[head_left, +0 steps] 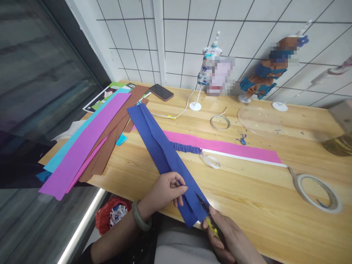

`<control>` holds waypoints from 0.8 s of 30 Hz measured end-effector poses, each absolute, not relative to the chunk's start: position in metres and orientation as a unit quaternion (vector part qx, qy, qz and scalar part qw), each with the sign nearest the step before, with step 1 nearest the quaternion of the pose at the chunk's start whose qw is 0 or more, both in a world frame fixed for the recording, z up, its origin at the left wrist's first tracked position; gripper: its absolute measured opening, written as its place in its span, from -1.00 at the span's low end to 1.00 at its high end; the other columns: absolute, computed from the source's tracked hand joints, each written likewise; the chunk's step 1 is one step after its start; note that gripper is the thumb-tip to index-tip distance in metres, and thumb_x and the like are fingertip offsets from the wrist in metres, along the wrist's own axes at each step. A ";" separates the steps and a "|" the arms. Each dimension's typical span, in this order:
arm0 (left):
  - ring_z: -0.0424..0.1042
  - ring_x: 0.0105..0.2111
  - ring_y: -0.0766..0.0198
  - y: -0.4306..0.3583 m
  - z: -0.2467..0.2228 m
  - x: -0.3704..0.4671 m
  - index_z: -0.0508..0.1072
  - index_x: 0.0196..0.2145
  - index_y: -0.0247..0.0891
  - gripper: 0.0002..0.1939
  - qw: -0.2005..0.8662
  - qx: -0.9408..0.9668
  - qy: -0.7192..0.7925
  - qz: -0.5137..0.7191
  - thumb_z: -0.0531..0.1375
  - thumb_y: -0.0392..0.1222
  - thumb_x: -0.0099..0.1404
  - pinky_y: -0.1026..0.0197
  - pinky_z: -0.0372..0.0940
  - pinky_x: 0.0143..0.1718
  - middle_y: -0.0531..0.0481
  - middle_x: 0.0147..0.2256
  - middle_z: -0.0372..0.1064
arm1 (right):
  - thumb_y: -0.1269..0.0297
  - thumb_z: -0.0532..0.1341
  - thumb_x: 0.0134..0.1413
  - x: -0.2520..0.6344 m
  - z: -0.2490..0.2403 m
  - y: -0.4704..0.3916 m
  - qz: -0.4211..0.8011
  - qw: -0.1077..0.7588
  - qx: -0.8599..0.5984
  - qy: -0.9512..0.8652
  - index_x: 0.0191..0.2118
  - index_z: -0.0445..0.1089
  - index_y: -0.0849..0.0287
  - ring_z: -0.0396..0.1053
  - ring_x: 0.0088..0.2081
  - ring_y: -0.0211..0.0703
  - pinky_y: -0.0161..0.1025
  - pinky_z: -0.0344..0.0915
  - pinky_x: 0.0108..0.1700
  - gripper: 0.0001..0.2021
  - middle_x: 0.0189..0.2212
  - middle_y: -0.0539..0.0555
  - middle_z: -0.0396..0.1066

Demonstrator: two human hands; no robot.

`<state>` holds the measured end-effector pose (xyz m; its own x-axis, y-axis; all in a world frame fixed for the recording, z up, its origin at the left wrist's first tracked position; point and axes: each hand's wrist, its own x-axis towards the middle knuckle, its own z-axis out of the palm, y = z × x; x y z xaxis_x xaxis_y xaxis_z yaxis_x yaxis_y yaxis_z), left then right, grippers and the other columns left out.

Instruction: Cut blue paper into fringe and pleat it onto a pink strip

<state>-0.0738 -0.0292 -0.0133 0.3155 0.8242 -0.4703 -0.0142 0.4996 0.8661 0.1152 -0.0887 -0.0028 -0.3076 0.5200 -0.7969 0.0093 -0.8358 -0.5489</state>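
Observation:
A long folded blue crepe paper strip (165, 157) lies slantwise across the table, its near end sticking out past the front edge. My left hand (170, 189) has its fingers curled and its thumb against them, gripping the strip near that end. Black and yellow scissors (213, 225) are in my right hand (227, 233). Their dark blades lie against the strip at its right edge. A gathered blue ruffle (185, 147) sits behind the strip, beside a pink strip (233, 146) with white tape along its front edge.
Purple (90, 143), light blue and brown strips are piled at the left. Tape rolls (317, 193), a phone (161, 92) and blue scraps (242, 139) lie on the wooden table (264, 198). Small dress forms (210, 66) stand along the tiled wall. A red bag (103, 216) sits below.

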 end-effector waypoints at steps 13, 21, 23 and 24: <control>0.27 -0.76 0.40 -0.029 -0.012 -0.074 0.23 -0.43 -0.30 -0.74 0.705 0.400 0.505 0.296 0.22 -0.11 0.06 0.40 0.15 -0.73 0.10 -0.73 0.31 | -0.25 0.02 -0.06 0.116 -0.008 -0.091 0.761 0.172 -0.566 -0.265 -0.43 0.14 0.15 -0.26 -0.81 -0.52 -0.46 -0.31 -0.77 -0.53 -0.81 -0.24 -0.07; 0.28 -0.75 0.39 -0.030 -0.014 -0.075 0.23 -0.43 -0.30 -0.74 0.706 0.400 0.503 0.298 0.22 -0.10 0.07 0.40 0.16 -0.73 0.09 -0.73 0.31 | -0.25 0.03 -0.07 0.116 -0.008 -0.090 0.753 0.175 -0.562 -0.295 -0.47 0.15 0.15 -0.28 -0.80 -0.51 -0.46 -0.27 -0.76 -0.52 -0.81 -0.25 -0.12; 0.28 -0.75 0.39 -0.029 -0.013 -0.075 0.23 -0.43 -0.30 -0.74 0.708 0.397 0.503 0.299 0.23 -0.10 0.05 0.40 0.16 -0.73 0.10 -0.73 0.30 | -0.25 0.04 -0.08 0.115 -0.007 -0.090 0.754 0.173 -0.561 -0.294 -0.47 0.16 0.16 -0.28 -0.80 -0.51 -0.46 -0.27 -0.76 -0.51 -0.82 -0.25 -0.14; 0.28 -0.75 0.39 -0.029 -0.013 -0.075 0.23 -0.44 -0.30 -0.74 0.709 0.396 0.502 0.299 0.23 -0.10 0.05 0.40 0.16 -0.74 0.10 -0.74 0.30 | -0.25 0.05 -0.09 0.115 -0.007 -0.089 0.755 0.173 -0.561 -0.292 -0.48 0.16 0.16 -0.28 -0.80 -0.51 -0.46 -0.27 -0.76 -0.51 -0.82 -0.26 -0.15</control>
